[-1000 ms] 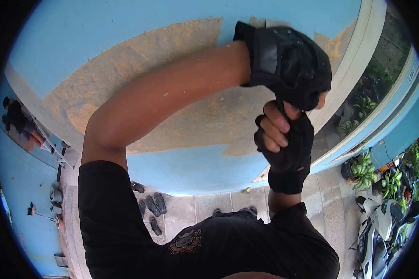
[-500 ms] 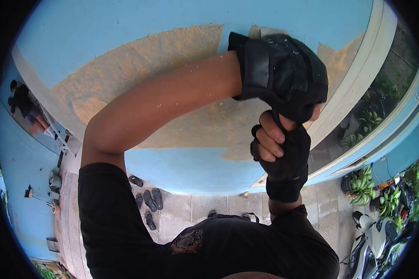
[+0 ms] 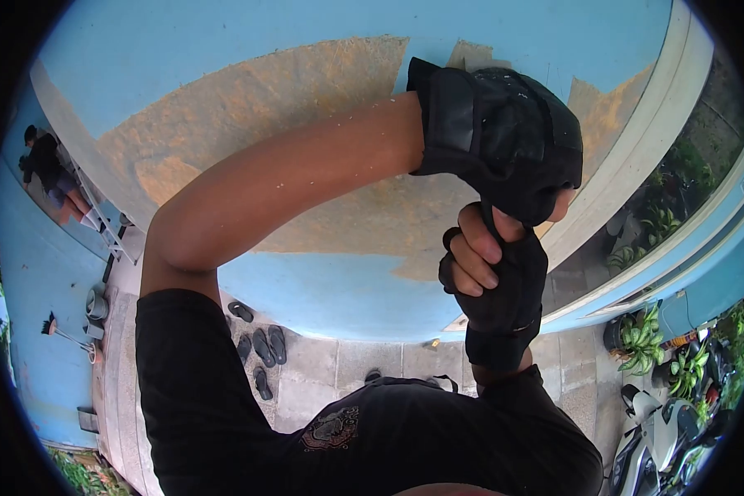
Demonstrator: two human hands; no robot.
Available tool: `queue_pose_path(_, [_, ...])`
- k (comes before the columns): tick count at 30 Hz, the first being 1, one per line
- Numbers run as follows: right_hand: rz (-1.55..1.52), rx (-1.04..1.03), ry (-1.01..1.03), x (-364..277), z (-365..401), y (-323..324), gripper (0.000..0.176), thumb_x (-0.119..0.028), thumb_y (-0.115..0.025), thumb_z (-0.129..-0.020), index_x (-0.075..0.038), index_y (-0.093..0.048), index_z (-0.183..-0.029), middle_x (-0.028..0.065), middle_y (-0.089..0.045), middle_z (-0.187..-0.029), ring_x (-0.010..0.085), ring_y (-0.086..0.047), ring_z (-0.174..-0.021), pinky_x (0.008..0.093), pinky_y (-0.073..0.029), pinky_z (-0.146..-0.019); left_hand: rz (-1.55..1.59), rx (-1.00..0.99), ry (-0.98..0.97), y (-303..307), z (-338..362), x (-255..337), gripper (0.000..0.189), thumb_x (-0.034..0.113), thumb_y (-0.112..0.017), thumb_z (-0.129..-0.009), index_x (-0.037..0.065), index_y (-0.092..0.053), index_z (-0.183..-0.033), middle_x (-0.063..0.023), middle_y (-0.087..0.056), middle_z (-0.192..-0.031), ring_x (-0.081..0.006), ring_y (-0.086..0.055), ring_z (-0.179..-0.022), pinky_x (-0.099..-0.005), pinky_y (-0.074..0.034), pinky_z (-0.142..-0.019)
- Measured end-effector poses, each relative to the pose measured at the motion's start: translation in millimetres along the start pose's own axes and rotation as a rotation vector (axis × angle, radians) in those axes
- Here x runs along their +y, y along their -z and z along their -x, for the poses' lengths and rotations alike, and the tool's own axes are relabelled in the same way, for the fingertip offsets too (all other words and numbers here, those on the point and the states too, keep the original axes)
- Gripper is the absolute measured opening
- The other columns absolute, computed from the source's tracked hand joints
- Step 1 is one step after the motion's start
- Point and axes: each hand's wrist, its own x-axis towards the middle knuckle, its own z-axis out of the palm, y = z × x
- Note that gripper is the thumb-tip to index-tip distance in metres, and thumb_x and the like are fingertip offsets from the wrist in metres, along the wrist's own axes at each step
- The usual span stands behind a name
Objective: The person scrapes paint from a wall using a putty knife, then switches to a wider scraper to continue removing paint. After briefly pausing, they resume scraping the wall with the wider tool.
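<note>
Both hands are raised before the wall and wear black fingerless gloves. My left hand (image 3: 512, 136) reaches across to the right, bent at the wrist, its back towards me and most fingers hidden beneath. Just below it, my right hand (image 3: 500, 277) is closed, its fingers curled in. The two hands touch; a dark strip, perhaps glove fabric, shows between them. Whatever they grip is hidden. Behind them, the blue wall (image 3: 322, 293) has a large bare brownish patch (image 3: 256, 112) with ragged paint edges. Pale specks dot the left glove and forearm.
At far left a person (image 3: 51, 169) stands by a ladder (image 3: 99, 211). Several dark sandals (image 3: 264, 347) lie on the paved floor (image 3: 360, 360). A bucket (image 3: 97, 306) stands by the left wall. Potted plants (image 3: 638, 343) and a motorbike (image 3: 661, 430) are at right.
The view has shifted slightly against the wall. My right hand sits a little lower and further left; both hands remain together in much the same pose.
</note>
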Motion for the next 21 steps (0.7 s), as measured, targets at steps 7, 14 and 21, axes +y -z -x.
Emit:
queue_pose_path(7, [0.011,-0.037,0.026,5,-1,7,0.017,-0.020,-0.039,-0.105,-0.009,-0.045,-0.093,0.0018,-0.045,-0.068,0.0094,-0.039,-0.046,0.0247,-0.035,-0.041,-0.057,0.016,-0.062,0,0,4,0.012,0.022,-0.065,-0.068,0.014,-0.064,-0.059,-0.0072,-0.059,-0.059,-0.0244,-0.061,-0.058,-0.0367,-0.049,-0.057])
queue_pose_path(14, [-0.051,-0.055,0.060,8,-7,11,0.027,-0.021,-0.038,-0.105,-0.008,-0.042,-0.082,0.0026,-0.044,-0.069,0.0108,-0.040,-0.049,0.0253,-0.036,-0.043,-0.270,-0.121,-0.022,3,2,-3,0.023,0.030,-0.067,-0.077,0.017,-0.075,-0.094,-0.0034,-0.073,-0.086,-0.0194,-0.068,-0.079,-0.0317,-0.052,-0.075])
queue_pose_path(21, [-0.146,-0.120,0.009,7,-7,-6,0.029,-0.021,-0.039,-0.105,-0.009,-0.041,-0.079,0.0026,-0.045,-0.069,0.0112,-0.040,-0.049,0.0253,-0.034,-0.042,0.037,-0.111,0.029,28,-3,18,0.011,0.023,-0.064,-0.068,0.014,-0.064,-0.062,-0.0060,-0.059,-0.059,-0.0225,-0.059,-0.056,-0.0347,-0.048,-0.057])
